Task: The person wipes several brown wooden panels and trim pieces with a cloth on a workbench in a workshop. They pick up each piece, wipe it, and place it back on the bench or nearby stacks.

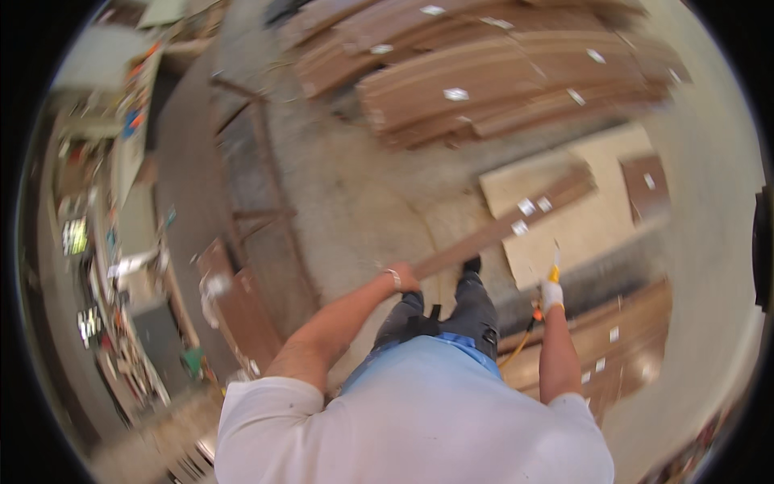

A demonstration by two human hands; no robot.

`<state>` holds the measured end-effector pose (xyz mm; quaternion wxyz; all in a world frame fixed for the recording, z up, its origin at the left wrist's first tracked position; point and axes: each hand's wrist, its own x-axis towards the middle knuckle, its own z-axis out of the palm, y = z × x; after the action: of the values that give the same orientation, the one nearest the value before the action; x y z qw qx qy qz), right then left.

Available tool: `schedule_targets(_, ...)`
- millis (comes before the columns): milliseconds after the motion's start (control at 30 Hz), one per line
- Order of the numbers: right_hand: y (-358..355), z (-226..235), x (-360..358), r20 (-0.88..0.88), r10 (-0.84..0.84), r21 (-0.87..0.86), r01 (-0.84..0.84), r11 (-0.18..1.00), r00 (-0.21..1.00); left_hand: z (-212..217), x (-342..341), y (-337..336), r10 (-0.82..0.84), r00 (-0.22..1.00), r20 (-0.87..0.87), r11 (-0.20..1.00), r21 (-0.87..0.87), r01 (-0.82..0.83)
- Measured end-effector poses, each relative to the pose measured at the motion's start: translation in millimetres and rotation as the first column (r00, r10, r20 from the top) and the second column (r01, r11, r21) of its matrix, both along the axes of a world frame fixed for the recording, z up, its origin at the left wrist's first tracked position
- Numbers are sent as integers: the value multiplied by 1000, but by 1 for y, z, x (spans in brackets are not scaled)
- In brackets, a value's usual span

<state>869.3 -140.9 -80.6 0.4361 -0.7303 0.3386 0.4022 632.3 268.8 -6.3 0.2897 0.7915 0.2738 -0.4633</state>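
Workbench (121, 266): runs along the frame edge at 9 o'clock, cluttered with small items too blurred to identify.
Metal frame (258, 194): stands on the concrete floor (355, 194) at 10 o'clock from the left hand.
Brown panel (242, 310): leans low at 8 o'clock from the left hand, well apart from it.
Left hand (401, 278): fingers clenched around the near end of the long wooden strip; a band sits on the wrist.
Long wooden strip (504, 226): brown, narrow, carrying small white labels; extends from the left hand toward 2 o'clock, its far end over the pale board.
Pale board (601, 218): lies flat on the floor at 2 o'clock from the left hand.
Stacked wood panels (484, 73): overlapping brown sheets with white labels, at 12 o'clock in the frame.
Right hand (551, 295): wears a white glove, closed on a yellow-handled tool.
Yellow-handled tool (554, 270): points toward 12 o'clock from the right hand; exact type cannot be told.
Orange cord (520, 339): trails toward 7 o'clock below the right hand.
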Motion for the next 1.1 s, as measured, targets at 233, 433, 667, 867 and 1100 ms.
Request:
schedule_targets(233, 59, -38, 48, -193, -152, 360, 214, 908, 969, 114, 23, -63, -8, 991, 132, 988, 152, -13)
schedule_targets(433, 78, -52, 92, -203, -324, 501, 382, 777, 924, 141, 35, -115, -151, 970, 191, 920, 387, 67)
schedule_targets(667, 76, -35, 102, -29, -385, 537, 339, 773, 922, 163, 20, -124, -243, 919, 309, 871, 487, 67)
schedule_targets(867, 82, 48, 181, 189, -394, 616, 204, 761, 900, 202, -56, -106, -129, 887, 443, 884, 457, -100)
schedule_targets(1100, 156, 181, 218, 510, -273, 733, -246, 634, 816, 204, -152, -96, -153, 796, 586, 761, 583, -283)
